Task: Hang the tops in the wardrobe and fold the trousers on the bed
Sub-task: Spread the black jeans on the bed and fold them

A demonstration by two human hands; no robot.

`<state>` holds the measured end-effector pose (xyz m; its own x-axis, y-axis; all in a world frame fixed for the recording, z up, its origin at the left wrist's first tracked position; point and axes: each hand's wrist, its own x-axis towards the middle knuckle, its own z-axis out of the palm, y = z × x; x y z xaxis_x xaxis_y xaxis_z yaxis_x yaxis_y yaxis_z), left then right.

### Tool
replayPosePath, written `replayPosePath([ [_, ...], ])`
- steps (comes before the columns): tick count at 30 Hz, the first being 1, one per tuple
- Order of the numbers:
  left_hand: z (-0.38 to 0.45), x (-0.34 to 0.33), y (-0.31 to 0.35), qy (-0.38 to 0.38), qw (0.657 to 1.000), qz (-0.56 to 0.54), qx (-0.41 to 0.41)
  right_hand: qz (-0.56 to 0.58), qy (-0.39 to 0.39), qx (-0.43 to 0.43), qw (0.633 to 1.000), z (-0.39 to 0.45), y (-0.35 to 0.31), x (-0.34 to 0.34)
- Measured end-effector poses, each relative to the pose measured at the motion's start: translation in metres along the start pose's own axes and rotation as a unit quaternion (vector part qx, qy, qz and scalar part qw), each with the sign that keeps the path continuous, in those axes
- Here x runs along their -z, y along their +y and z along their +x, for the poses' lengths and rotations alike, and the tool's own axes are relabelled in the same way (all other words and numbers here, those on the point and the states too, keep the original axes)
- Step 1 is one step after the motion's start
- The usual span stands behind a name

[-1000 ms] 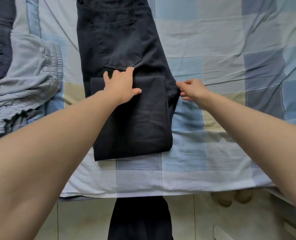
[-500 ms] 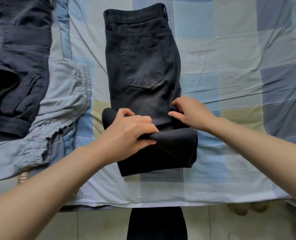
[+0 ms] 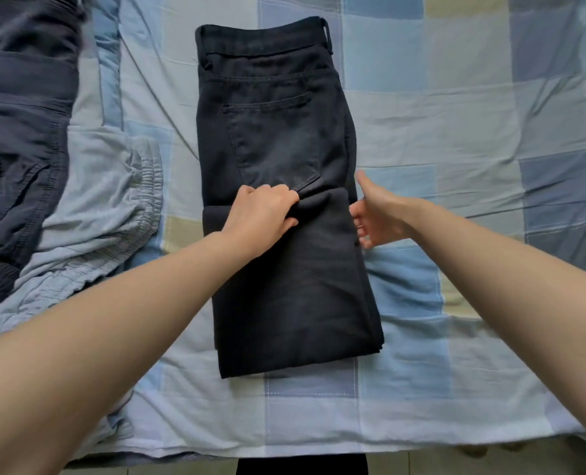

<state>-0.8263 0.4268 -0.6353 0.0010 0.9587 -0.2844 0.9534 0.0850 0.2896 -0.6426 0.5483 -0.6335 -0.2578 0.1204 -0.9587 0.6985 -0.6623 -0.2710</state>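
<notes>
Black trousers [image 3: 284, 138] fold pinched in left hand [image 3: 262, 214]; right hand [image 3: 375, 217] spread.

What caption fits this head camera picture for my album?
Left hand pinches the folded black denim trousers on the blue checked bedsheet; right hand open beside them.

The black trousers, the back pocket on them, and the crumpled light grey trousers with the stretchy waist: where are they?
Black denim trousers [image 3: 295, 296]: head view, on the folded-up leg part.
Stitched back pocket [image 3: 274, 138]: head view, on its middle.
Crumpled light grey elastic-waist trousers [image 3: 103, 200]: head view, on the fabric beside the gathered waistband.
</notes>
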Motion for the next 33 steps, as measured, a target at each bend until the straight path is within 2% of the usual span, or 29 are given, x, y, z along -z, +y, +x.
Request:
replayPosePath([
  [3, 0.014, -0.023, -0.004, 0.003, 0.999, 0.045, 0.013, -0.01, 0.051, 0.048, 0.998, 0.003, 0.001, 0.001],
  [4, 0.015, -0.028, -0.003, 0.012, 0.999, 0.032, 0.018, -0.059, 0.104, 0.105, 0.987, 0.007, 0.01, 0.005],
  [5, 0.012, -0.028, -0.007, 0.031, 0.999, 0.029, 0.007, -0.161, 0.197, 0.191, 0.948, 0.007, 0.021, 0.012],
  [6, 0.005, -0.03, -0.009, 0.052, 0.998, 0.031, -0.01, -0.289, 0.281, 0.28, 0.871, 0.005, 0.032, 0.019],
  [7, -0.002, -0.029, -0.013, 0.089, 0.995, 0.033, -0.03, -0.409, 0.325, 0.379, 0.764, 0.0, 0.041, 0.025],
  [8, -0.009, -0.026, -0.021, 0.133, 0.989, 0.033, -0.051, -0.505, 0.329, 0.464, 0.649, -0.001, 0.049, 0.03],
  [10, -0.029, -0.02, -0.044, 0.19, 0.975, 0.038, -0.106, -0.641, 0.289, 0.54, 0.463, -0.004, 0.062, 0.031],
  [11, -0.04, -0.017, -0.059, 0.177, 0.973, 0.058, -0.14, -0.68, 0.272, 0.551, 0.4, -0.002, 0.066, 0.029],
  [12, -0.051, -0.014, -0.074, 0.138, 0.97, 0.09, -0.179, -0.704, 0.264, 0.551, 0.362, 0.002, 0.068, 0.029],
  [14, -0.068, -0.008, -0.098, 0.034, 0.947, 0.181, -0.265, -0.751, 0.262, 0.529, 0.296, 0.014, 0.066, 0.034],
  [16, -0.076, -0.007, -0.11, -0.035, 0.919, 0.248, -0.305, -0.776, 0.258, 0.522, 0.245, 0.025, 0.062, 0.038],
  [18, -0.072, -0.014, -0.11, -0.046, 0.912, 0.275, -0.301, -0.781, 0.25, 0.523, 0.233, 0.026, 0.058, 0.038],
  [22, -0.06, -0.032, -0.111, 0.001, 0.907, 0.277, -0.318, -0.767, 0.255, 0.549, 0.215, 0.027, 0.052, 0.038],
  [24, -0.058, -0.04, -0.117, 0.012, 0.902, 0.276, -0.331, -0.77, 0.209, 0.569, 0.198, 0.031, 0.044, 0.042],
  [25, -0.057, -0.042, -0.119, 0.01, 0.9, 0.273, -0.338, -0.771, 0.182, 0.575, 0.203, 0.033, 0.038, 0.044],
  [30, -0.05, -0.04, -0.117, 0.004, 0.909, 0.25, -0.334, -0.804, 0.095, 0.515, 0.283, 0.047, 0.027, 0.045],
  [33, -0.054, -0.042, -0.108, -0.021, 0.932, 0.207, -0.298, -0.788, 0.082, 0.49, 0.365, 0.042, 0.025, 0.035],
])
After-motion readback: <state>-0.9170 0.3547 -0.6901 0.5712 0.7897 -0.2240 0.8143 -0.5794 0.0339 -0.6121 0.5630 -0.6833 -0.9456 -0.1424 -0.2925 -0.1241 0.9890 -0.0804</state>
